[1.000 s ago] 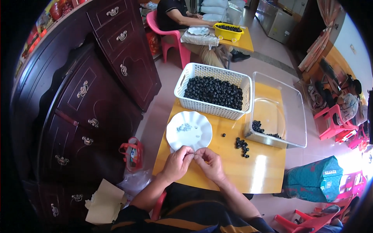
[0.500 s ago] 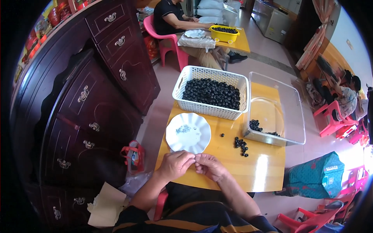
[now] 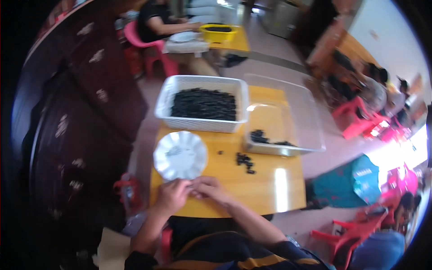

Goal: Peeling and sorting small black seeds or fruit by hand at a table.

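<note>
My left hand [image 3: 172,198] and my right hand [image 3: 210,189] meet at the near rim of a white scalloped plate [image 3: 181,155]. Both pinch with thumb and fingers; whatever lies between the fingertips is too small and blurred to name. Faint bluish-grey marks or bits show on the plate. Beyond it stands a white perforated basket [image 3: 198,126] holding a heap of small black ring-like pieces [image 3: 204,104]. A clear plastic bin [image 3: 310,146] to its right has some black pieces [image 3: 258,136] in its near left corner. Several loose pieces [image 3: 244,159] and a single one [image 3: 220,152] lie on the table.
The yellow wooden table [image 3: 234,195] has a dark cabinet [image 3: 90,135] on its left and a teal bag [image 3: 346,182] on its right. Past the table, a person sits by a yellow basket [image 3: 218,35]. More people and red chairs [image 3: 353,114] are at right.
The whole scene has shifted left in the picture and blurred as my head turned right. My hands remain pinched together by the plate's near rim.
</note>
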### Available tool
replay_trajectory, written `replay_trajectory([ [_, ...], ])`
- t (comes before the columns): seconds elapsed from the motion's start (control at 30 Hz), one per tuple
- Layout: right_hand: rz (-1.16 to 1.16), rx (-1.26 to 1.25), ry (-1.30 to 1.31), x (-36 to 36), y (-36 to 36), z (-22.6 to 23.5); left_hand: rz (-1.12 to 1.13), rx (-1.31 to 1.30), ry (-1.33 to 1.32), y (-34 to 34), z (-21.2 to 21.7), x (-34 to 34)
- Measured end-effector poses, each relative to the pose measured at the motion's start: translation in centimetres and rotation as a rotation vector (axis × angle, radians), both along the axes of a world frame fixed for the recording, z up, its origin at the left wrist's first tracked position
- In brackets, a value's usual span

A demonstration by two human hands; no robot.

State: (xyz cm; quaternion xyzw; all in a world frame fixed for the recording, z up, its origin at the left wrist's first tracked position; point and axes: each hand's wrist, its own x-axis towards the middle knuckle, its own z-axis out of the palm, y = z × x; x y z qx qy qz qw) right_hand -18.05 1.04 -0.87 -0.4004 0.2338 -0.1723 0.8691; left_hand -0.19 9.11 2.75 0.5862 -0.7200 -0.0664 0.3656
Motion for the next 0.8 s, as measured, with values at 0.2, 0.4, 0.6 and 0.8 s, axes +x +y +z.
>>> replay_trajectory([
  [0.2, 0.01, -0.197, 0.027, 0.1, -0.5, -0.4, -0.002, -0.064, -0.085, 0.1, 2.3, -0.2],
  [0.4, 0.018, -0.176, 0.013, -0.1, -1.1, -0.7, -0.041, -0.03, -0.125, -0.2, 1.8, 0.3],
  [0.6, 0.06, -0.096, 0.018, -0.6, -1.5, 0.1, -0.077, -0.034, 0.056, -0.4, 1.2, 0.0],
  [0.8, 0.028, -0.056, 0.004, -0.3, -1.3, 0.0, -0.071, 0.008, 0.164, -0.2, 0.9, 0.3],
])
